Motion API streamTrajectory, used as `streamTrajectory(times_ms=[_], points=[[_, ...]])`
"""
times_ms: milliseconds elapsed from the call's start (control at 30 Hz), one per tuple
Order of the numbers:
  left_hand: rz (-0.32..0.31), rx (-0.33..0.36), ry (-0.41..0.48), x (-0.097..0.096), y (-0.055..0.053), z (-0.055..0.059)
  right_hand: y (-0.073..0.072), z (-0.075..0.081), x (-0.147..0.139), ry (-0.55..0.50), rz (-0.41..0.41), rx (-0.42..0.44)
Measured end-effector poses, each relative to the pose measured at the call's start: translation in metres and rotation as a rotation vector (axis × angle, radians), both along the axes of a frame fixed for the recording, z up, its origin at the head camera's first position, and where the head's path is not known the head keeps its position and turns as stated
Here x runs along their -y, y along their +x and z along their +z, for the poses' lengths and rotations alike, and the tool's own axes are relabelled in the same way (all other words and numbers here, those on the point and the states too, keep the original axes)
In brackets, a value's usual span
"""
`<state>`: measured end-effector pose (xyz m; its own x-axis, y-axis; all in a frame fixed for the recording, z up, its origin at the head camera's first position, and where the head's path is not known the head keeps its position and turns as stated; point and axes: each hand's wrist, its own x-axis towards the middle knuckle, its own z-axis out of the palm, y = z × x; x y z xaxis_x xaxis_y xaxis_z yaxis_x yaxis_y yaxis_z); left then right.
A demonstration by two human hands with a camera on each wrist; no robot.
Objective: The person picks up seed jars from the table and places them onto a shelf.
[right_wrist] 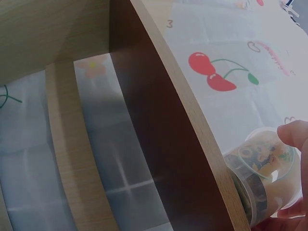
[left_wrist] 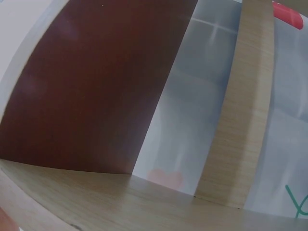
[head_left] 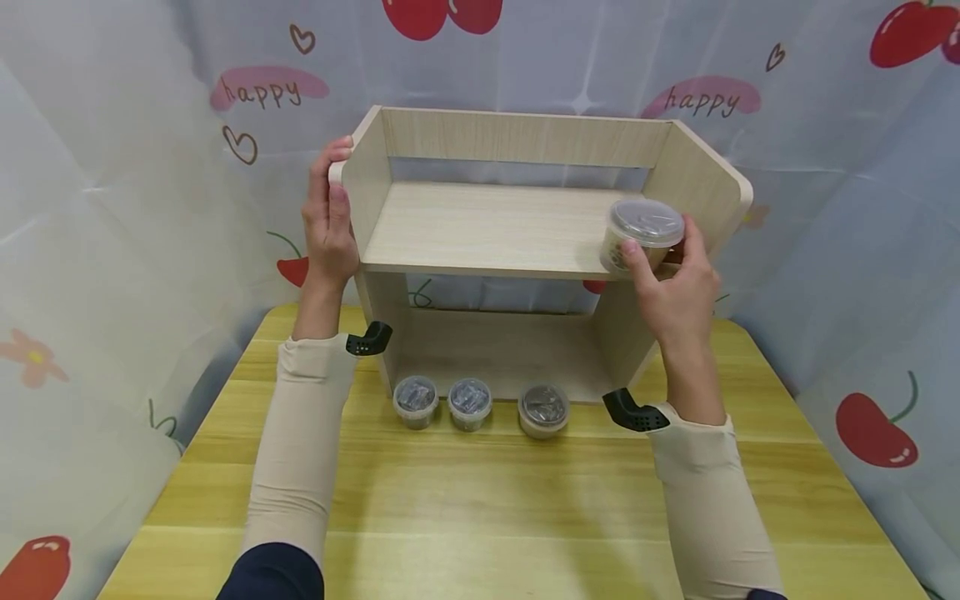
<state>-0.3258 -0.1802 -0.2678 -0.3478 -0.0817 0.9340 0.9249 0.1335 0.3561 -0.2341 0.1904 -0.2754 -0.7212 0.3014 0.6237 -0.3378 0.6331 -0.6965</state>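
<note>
A small two-tier wooden shelf (head_left: 495, 229) stands on the table. My left hand (head_left: 330, 225) grips its left side panel (head_left: 367, 179), thumb and fingers around the front edge. At the right end of the upper board, my right hand (head_left: 678, 287) holds a clear plastic tub (head_left: 637, 237) with a transparent lid, thumb in front and fingers at its far side. The right wrist view shows a coloured print on this tub (right_wrist: 269, 161), close by the board's front edge (right_wrist: 192, 113). In the left wrist view, the board's dark brown underside (left_wrist: 101, 82) shows and the left hand is mostly hidden.
Three smaller lidded tubs stand in a row before the lower board: a left one (head_left: 416, 402), a middle one (head_left: 470, 404) and a right one (head_left: 543, 411). Behind the shelf hangs a printed curtain (head_left: 510, 67). The table (head_left: 465, 517) has yellow wood grain.
</note>
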Motion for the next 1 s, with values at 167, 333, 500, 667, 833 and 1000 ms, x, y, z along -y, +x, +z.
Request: streamTrajectory(times_ms=[167, 333, 500, 667, 833, 1000], points=[[-0.002, 0.008, -0.002, 0.002, 0.0, -0.001, -0.003, 0.0, 0.003, 0.024, -0.011, -0.012], [-0.009, 0.005, -0.002, 0.001, -0.001, -0.002, -0.005, 0.0, 0.005, 0.014, -0.015, -0.012], [-0.005, 0.005, -0.004, 0.001, -0.001, -0.001, -0.006, 0.0, 0.007, 0.011, -0.039, 0.005], [-0.008, 0.002, -0.002, 0.001, -0.001, -0.001, -0.009, 0.0, 0.01, 0.008, -0.024, -0.009], [-0.017, -0.007, 0.001, 0.001, -0.001, -0.001, -0.011, 0.001, 0.012, -0.005, -0.017, 0.002], [-0.022, -0.013, 0.001, 0.001, -0.002, 0.0, -0.012, 0.001, 0.013, -0.011, -0.019, 0.017]])
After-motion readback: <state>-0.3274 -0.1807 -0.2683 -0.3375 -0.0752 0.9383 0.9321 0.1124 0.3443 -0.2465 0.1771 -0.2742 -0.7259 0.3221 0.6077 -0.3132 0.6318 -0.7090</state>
